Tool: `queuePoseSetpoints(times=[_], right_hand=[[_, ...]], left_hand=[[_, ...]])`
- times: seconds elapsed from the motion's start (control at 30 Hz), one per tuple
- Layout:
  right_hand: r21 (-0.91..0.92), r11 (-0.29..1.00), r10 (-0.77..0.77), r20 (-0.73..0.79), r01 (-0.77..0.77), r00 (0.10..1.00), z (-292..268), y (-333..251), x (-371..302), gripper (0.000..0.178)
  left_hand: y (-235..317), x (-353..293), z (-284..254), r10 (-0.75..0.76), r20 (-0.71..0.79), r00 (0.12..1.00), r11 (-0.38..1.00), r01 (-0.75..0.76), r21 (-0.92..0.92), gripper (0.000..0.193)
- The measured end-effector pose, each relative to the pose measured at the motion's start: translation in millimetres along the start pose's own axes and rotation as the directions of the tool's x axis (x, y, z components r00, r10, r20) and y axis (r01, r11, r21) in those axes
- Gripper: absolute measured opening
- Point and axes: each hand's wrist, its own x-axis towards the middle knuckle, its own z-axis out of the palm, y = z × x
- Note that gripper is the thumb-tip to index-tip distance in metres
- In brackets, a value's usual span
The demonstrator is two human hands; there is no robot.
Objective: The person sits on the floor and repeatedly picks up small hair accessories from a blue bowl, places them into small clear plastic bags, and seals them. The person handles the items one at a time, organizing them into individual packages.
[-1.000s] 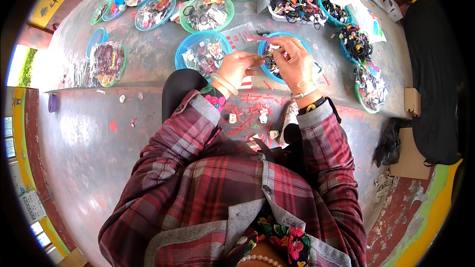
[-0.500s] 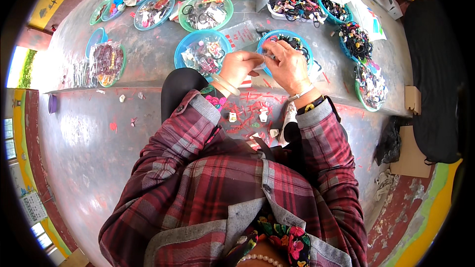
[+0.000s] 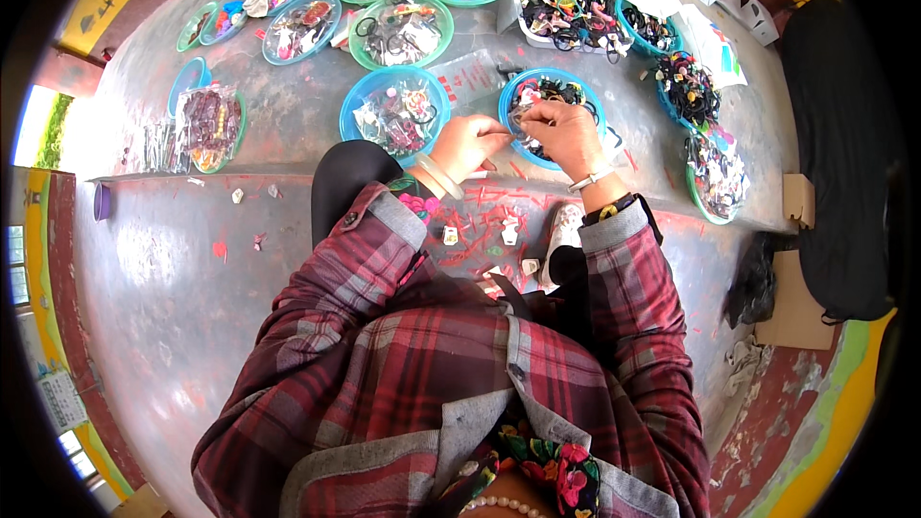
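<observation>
My left hand [image 3: 468, 144] has its fingers pinched together beside the near-left rim of a blue basket [image 3: 509, 82]; what they hold, if anything, is too small to make out. Over that basket my right hand [image 3: 566, 134] is also closed in a pinch, with perhaps a bit of clear plastic at its fingertips. Dark hair ties [image 3: 552, 91] and small coloured pieces fill the basket. To the left stands another blue basket [image 3: 349, 96], holding clear bags [image 3: 398, 115] of small items.
Behind are a green basket [image 3: 447, 38] of bagged pieces and a white tray [image 3: 526, 24] heaped with hair ties [image 3: 576, 10]. More filled baskets line the right side. Red strips [image 3: 480, 221] litter the lower floor near my shoe [image 3: 564, 230]. A ledge edge [image 3: 278, 176] runs across.
My hands have moved apart and slightly lower. They were together at the fingertips over the basket's near-left side; more of the basket's contents now shows.
</observation>
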Motion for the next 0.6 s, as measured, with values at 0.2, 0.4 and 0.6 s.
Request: queuePoseSetpoints(times=[0.2,0.4,0.6], right_hand=[[0.446,0.856,0.25,0.084,-0.261,0.964,-9.0,-13.4,1.3,0.011],[0.482,0.803,0.252,0.259,-0.351,0.932,-14.2,-8.3,0.7,0.017],[0.613,0.663,0.237,0.371,-0.428,0.898,-12.0,-0.4,-0.6,0.019]], left_hand=[[1.0,0.4,-9.9,-0.082,-0.043,0.996,0.926,0.061,-0.373,0.02],[3.1,1.0,-11.4,-0.021,-0.042,0.999,0.863,-0.003,-0.506,0.022],[11.8,-3.8,-9.3,0.018,0.031,0.999,0.818,0.003,-0.575,0.025]])
